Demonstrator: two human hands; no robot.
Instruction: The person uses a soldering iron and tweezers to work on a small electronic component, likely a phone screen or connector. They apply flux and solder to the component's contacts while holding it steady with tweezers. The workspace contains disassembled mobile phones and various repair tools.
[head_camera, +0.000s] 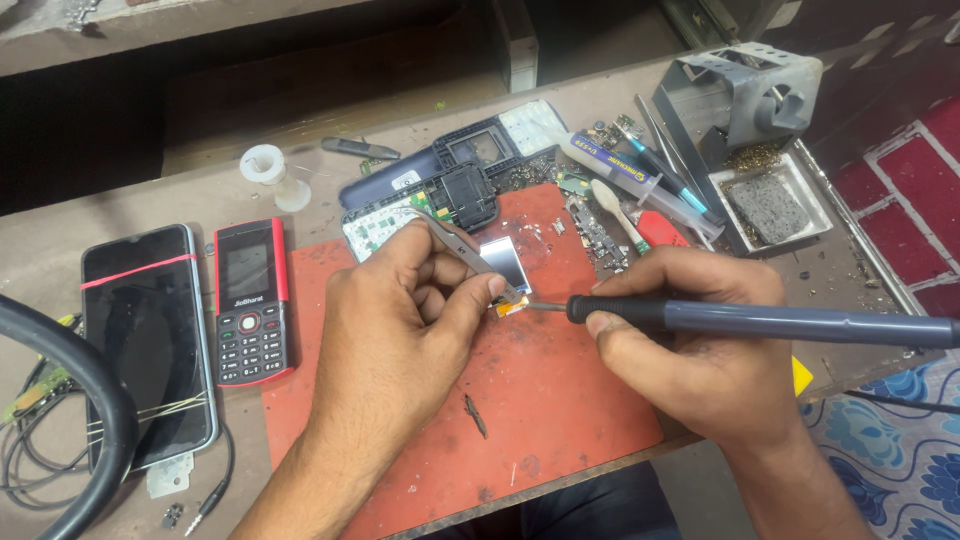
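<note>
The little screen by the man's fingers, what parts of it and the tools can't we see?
- Small screen, head view: lower edge hidden by the left hand.
- Soldering iron: cord end cut off at the right edge; tip too small to make out.
- Tweezers: points too small.

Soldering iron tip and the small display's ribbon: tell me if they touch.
Cannot tell. In the head view the soldering iron tip reaches the orange ribbon of the small display, but the left hand and tweezers crowd the spot.
</note>
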